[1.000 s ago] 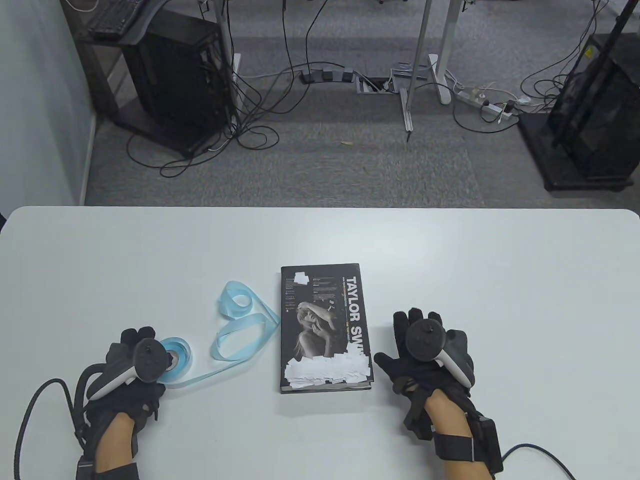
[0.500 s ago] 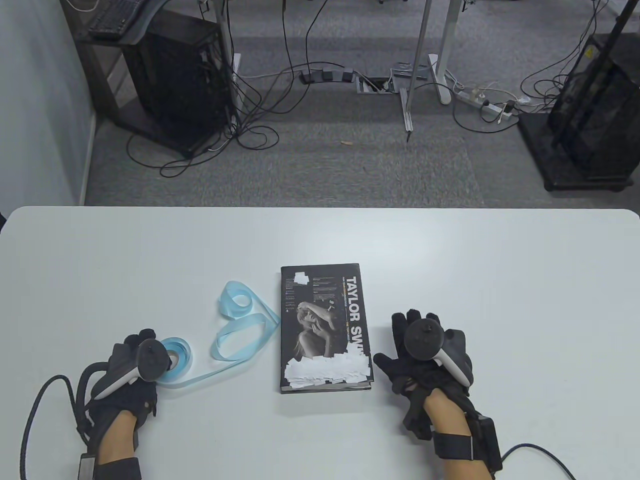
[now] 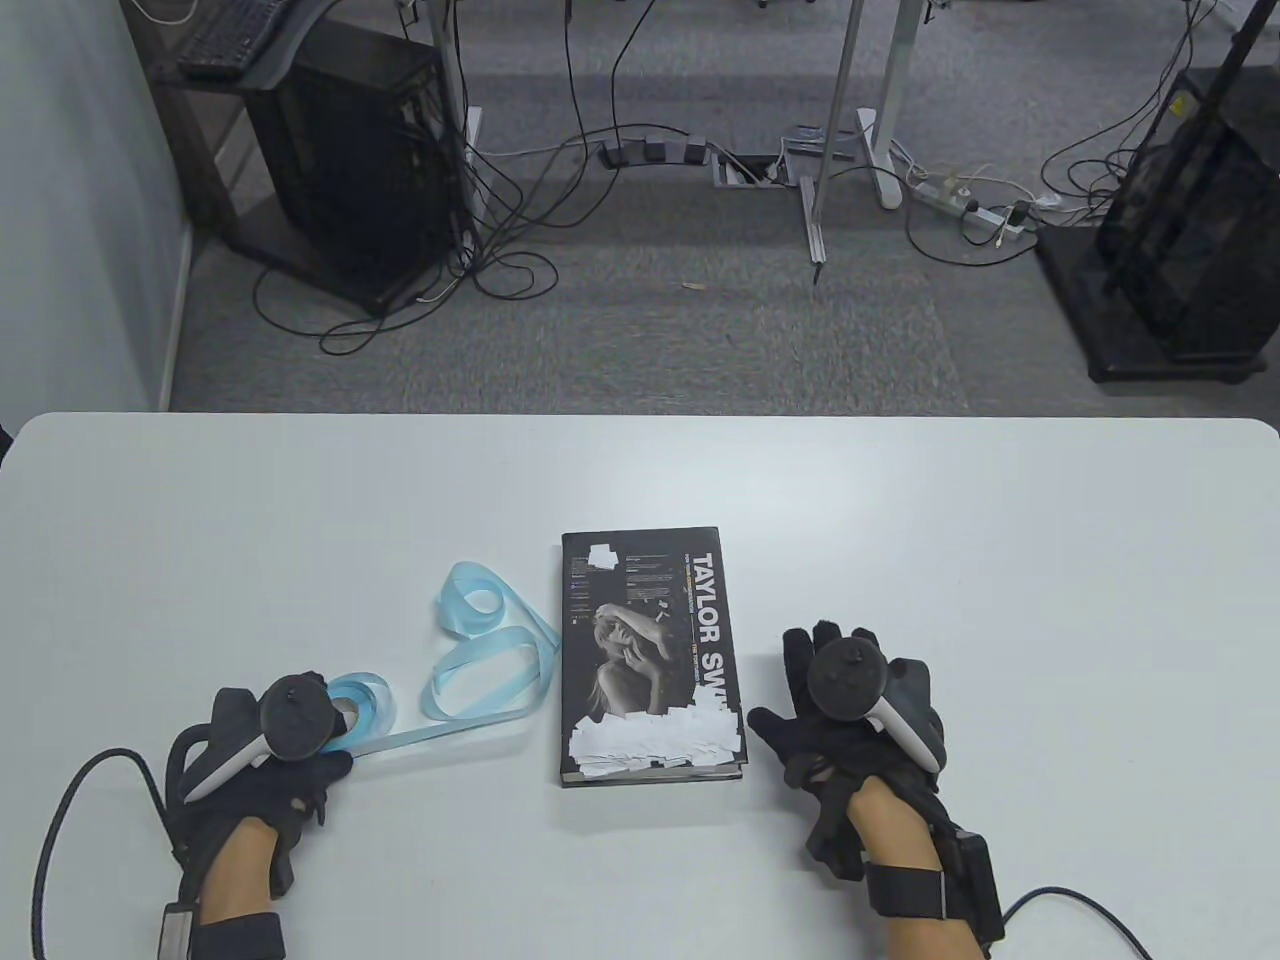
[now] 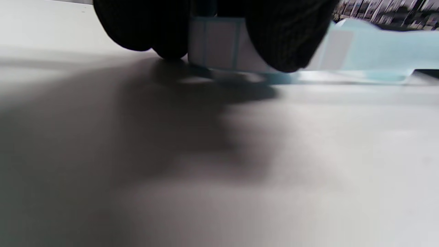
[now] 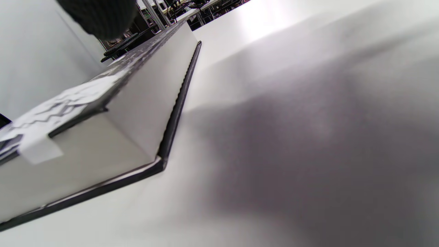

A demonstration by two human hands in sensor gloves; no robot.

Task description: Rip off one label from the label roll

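The blue label roll (image 3: 365,702) lies at the table's front left, white labels showing on it in the left wrist view (image 4: 219,44). Its loose backing strip (image 3: 490,672) curls in loops toward the book. My left hand (image 3: 322,745) grips the roll, and its fingers (image 4: 284,34) press on either side of the roll's edge. My right hand (image 3: 830,690) rests flat on the table with fingers spread, just right of the book, holding nothing. One of its fingertips (image 5: 99,13) shows above the book's edge.
A black hardcover book (image 3: 650,655) with several white labels stuck on its near end lies flat at front centre, also shown in the right wrist view (image 5: 120,113). The white table (image 3: 900,520) stretches behind it. Glove cables trail off the front edge.
My left hand has shifted right and closed over the roll. The roll and its strip tail have moved slightly right and up. The right hand has barely moved.
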